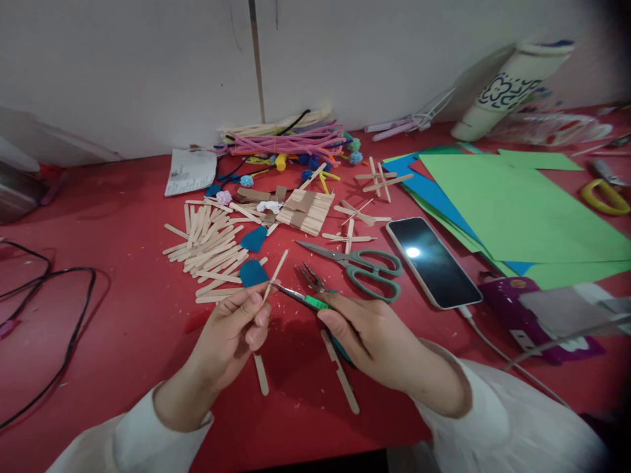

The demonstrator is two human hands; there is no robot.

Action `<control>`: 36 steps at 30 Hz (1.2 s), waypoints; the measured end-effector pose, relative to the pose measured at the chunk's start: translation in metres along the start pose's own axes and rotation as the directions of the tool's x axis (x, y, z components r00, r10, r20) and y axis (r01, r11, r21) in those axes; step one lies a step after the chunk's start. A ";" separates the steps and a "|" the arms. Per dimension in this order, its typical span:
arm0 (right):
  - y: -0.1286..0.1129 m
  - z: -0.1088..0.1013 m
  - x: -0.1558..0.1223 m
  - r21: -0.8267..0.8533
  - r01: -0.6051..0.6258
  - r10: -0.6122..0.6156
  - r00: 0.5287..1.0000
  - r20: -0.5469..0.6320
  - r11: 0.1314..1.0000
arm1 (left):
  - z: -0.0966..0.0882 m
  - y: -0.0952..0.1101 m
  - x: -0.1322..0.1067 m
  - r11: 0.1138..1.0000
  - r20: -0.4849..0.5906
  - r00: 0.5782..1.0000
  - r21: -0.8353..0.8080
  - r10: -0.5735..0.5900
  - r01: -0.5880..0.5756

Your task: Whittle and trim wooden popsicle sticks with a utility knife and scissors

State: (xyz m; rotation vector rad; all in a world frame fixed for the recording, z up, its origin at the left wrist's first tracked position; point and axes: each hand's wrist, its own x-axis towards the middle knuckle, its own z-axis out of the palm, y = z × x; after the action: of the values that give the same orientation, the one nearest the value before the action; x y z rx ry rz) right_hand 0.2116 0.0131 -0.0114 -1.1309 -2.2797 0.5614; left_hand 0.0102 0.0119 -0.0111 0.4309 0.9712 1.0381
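My left hand (229, 338) pinches a thin wooden craft stick (277, 270), which tilts up and to the right. In my right hand (377, 335) is a craft knife (316, 303) with a bright green part, its narrow blade reaching toward the stick. The blade tip is at or very near the stick; whether it touches, I cannot tell. Pliers (311, 278) lie behind my right hand, partly hidden by it. Below my hands are a notched craft stick (342, 378) and another stick (261, 376).
Scissors (365, 266) lie beyond my right hand, beside a phone (432, 263) with a cable. Loose sticks (211, 246) are piled at left, crossed sticks (382, 179) farther back. Green paper (517, 203), a purple power strip (537, 315), pipe cleaners (286, 143) and a tumbler (513, 89) surround them.
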 end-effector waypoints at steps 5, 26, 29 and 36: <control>0.000 0.001 -0.001 -0.171 0.103 -0.117 0.990 -0.076 0.980 | 0.001 0.001 0.000 1.000 -0.005 1.000 0.005 0.014 -0.014; 0.000 -0.003 0.001 -0.158 0.032 -0.056 0.987 -0.151 0.987 | 0.001 0.001 0.000 1.000 -0.017 1.000 -0.006 -0.003 0.003; -0.003 -0.001 0.001 -0.300 0.034 -0.096 0.976 -0.195 0.953 | 0.002 0.001 0.000 0.999 -0.014 1.000 -0.036 -0.013 0.012; 0.000 0.000 0.003 -0.143 0.051 -0.076 0.982 -0.175 0.988 | 0.002 0.001 -0.002 0.998 -0.008 1.000 -0.053 -0.016 0.016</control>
State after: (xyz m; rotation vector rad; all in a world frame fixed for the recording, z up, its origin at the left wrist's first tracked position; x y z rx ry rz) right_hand 0.2103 0.0158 -0.0102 -1.1202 -2.2151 0.2676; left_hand 0.0107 0.0112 -0.0086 0.3744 0.9510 1.0501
